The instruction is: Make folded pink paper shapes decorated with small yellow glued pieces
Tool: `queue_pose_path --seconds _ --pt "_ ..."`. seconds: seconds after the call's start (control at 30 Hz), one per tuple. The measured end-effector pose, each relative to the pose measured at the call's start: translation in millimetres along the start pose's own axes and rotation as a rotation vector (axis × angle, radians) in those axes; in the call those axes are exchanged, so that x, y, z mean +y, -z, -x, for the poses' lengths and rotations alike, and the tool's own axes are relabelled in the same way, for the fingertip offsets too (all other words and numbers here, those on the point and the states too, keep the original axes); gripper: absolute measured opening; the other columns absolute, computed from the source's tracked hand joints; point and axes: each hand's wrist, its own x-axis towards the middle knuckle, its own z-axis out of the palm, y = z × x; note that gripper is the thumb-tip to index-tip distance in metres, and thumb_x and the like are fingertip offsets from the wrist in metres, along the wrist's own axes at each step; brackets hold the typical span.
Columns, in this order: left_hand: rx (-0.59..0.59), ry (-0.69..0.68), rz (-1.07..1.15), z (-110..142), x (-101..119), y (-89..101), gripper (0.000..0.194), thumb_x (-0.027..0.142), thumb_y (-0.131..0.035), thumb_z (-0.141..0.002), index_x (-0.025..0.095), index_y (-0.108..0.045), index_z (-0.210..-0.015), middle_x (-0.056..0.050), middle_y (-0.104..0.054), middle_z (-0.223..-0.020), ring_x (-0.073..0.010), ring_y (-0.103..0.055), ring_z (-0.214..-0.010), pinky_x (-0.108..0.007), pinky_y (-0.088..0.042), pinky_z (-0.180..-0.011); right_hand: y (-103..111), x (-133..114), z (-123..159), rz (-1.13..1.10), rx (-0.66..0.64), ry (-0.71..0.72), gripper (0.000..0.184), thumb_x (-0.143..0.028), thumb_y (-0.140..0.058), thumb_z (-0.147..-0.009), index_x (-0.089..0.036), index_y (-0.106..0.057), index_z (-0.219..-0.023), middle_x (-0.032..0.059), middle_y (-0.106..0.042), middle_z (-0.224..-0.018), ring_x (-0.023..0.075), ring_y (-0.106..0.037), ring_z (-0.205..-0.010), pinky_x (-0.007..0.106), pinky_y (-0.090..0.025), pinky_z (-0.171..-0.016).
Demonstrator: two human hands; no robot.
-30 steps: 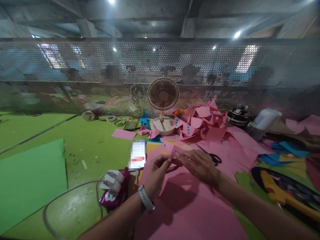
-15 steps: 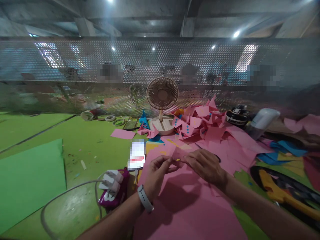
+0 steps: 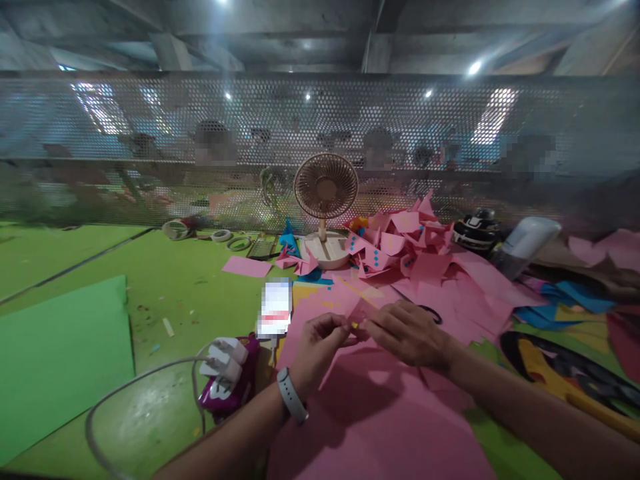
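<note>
Cannot trace full outline of small pink piece (image 3: 363, 311): part covered by left hand (image 3: 323, 340) and right hand (image 3: 407, 333). Cannot see right thumb. Cannot identify yellow speck (image 3: 355, 325): too small. Find scissors (image 3: 438, 316) half hidden behind right hand. Cannot read phone (image 3: 275, 310): pixelated. Note green sheet (image 3: 65, 367) cropped left, large pink sheet (image 3: 390, 433) cropped below.

From where I watch, my left arm (image 3: 230, 433) and right arm (image 3: 520, 407) reach in and meet in the middle. My left hand (image 3: 320, 343) pinches with its thumb and first finger. My right hand (image 3: 407, 331) has its back up and its fingers bent. The fingertips are close together, and both wrists are low.
</note>
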Motion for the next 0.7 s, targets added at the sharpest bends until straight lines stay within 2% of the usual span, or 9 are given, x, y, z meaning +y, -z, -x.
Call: queue_pose_path --seconds 0.2,0.4,0.53,0.7 --pt "-0.04 -0.023 -0.029 0.0 -6.7 1.4 0.016 0.027 -0.071 -0.067 0.012 -0.064 -0.067 -0.003 -0.063 -0.066 -0.0145 -0.06 -0.068 -0.033 -0.049 -0.075 5.5 5.2 3.5 0.0 -0.111 0.087 0.017 -0.013 -0.047 -0.085 -0.013 -0.058 -0.098 0.0062 -0.063 -0.088 0.0156 -0.052 -0.074 0.03 -0.038 -0.06" --pt "-0.068 -0.029 -0.088 0.2 -9.7 2.1 0.013 0.024 -0.07 -0.067 0.012 -0.065 -0.067 -0.003 -0.063 -0.066 -0.0134 -0.057 -0.066 -0.029 -0.047 -0.072 8.7 7.2 3.4 -0.033 -0.181 0.15 0.018 -0.013 -0.047 -0.086 -0.013 -0.057 -0.1 0.0045 -0.062 -0.083 0.0155 -0.051 -0.073 0.03 -0.036 -0.06" --pt "-0.097 -0.034 -0.098 0.2 -10.3 1.8 0.012 0.023 -0.07 -0.067 0.013 -0.064 -0.064 -0.001 -0.061 -0.063 -0.0121 -0.055 -0.064 -0.026 -0.046 -0.069 13.0 12.8 -4.8 -0.096 -0.295 0.149 0.013 -0.016 -0.045 -0.087 -0.016 -0.058 -0.091 0.0013 -0.058 -0.077 0.0136 -0.047 -0.066 0.028 -0.034 -0.058" --pt "-0.106 -0.044 -0.117 -0.1 -12.4 1.5 0.012 0.024 -0.069 -0.067 0.014 -0.064 -0.063 -0.002 -0.061 -0.063 -0.0134 -0.055 -0.064 -0.026 -0.045 -0.069 13.7 14.8 -8.2 -0.147 -0.329 0.146 0.013 -0.016 -0.045 -0.087 -0.018 -0.058 -0.083 -0.0001 -0.057 -0.075 0.0124 -0.047 -0.066 0.027 -0.031 -0.056"
